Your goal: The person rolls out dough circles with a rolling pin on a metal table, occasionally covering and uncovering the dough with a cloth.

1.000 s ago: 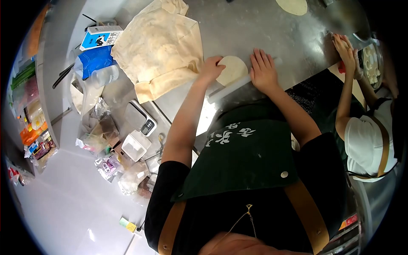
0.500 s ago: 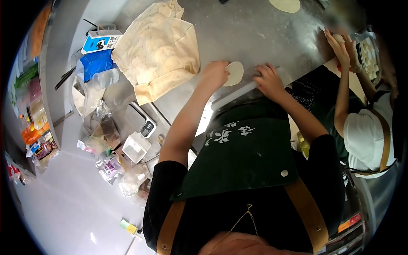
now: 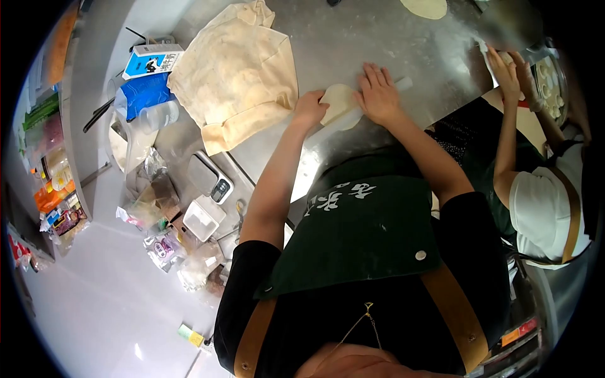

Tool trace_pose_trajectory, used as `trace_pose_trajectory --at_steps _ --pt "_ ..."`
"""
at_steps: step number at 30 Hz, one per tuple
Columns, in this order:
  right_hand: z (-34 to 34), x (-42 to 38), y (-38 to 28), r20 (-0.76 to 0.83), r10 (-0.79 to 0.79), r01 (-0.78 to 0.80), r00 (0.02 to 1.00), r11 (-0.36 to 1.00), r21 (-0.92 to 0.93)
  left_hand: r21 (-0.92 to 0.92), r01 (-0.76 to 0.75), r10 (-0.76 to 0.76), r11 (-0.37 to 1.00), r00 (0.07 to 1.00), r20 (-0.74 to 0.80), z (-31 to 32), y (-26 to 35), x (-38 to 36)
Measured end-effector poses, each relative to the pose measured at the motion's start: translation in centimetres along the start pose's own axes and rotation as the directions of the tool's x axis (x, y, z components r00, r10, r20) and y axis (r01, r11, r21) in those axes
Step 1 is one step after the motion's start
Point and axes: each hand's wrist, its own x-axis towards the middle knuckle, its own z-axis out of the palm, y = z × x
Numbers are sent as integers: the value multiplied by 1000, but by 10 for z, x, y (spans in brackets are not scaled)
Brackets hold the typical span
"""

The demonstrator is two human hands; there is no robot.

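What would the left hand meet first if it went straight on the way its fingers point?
The left hand would likely meet the flat pale round first, right by its fingertips; contact already is hard to judge.

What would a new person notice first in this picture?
The eye probably goes first to the big cream cloth, at left on the metal counter. Next is the pale dough round under the white rolling pin, between left hand and right hand. Beyond the cloth is a blue-and-white carton.
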Motion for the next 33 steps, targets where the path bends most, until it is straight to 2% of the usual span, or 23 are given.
trace_pose_trajectory --at_steps 2,4,7,8,11,14,16,19,22,25,28,30,33 --pt "6 -8 -7 -58 57 -59 997 997 -40 -102 4 -5 995 1000 -8 0 -6 -1" --pt "2 -25 -3 -40 34 -35 999 999 -5 -238 7 -13 971 1000 -21 4 -14 9" --pt "2 -15 -5 73 61 -57 995 997 -56 -422 -54 54 905 998 -12 3 -16 17" --pt "3 -3 -7 122 84 -73 989 993 -90 -405 -65 68 912 998 -8 3 -16 21" --pt "9 39 -13 77 115 -107 990 989 -98 -298 -61 75 953 997 36 -4 -9 23" --pt "15 18 -7 45 71 -66 996 993 -100 -81 -63 69 995 994 81 -13 9 29" --pt "10 -8 -1 44 16 -17 999 1000 9 49 -79 75 996 993 91 -10 14 26" --pt "-12 -47 9 94 -96 85 991 989 119 314 -99 96 944 995 27 -7 33 10" --pt "-29 -65 31 160 -216 192 963 970 149 358 -115 100 927 993 61 -13 60 -15" --pt "-48 -63 37 166 -244 214 955 960 180 8 -139 139 990 990 -4 -26 56 -24" --pt "-58 -46 37 145 -275 247 951 952 183 150 -48 39 987 997 60 -27 41 -9" --pt "-58 -28 34 166 -294 268 941 950 162 196 -83 76 977 996 42 -16 13 4" --pt "-50 -7 25 226 -269 238 936 959 155 196 -82 72 977 996 57 -17 10 5"
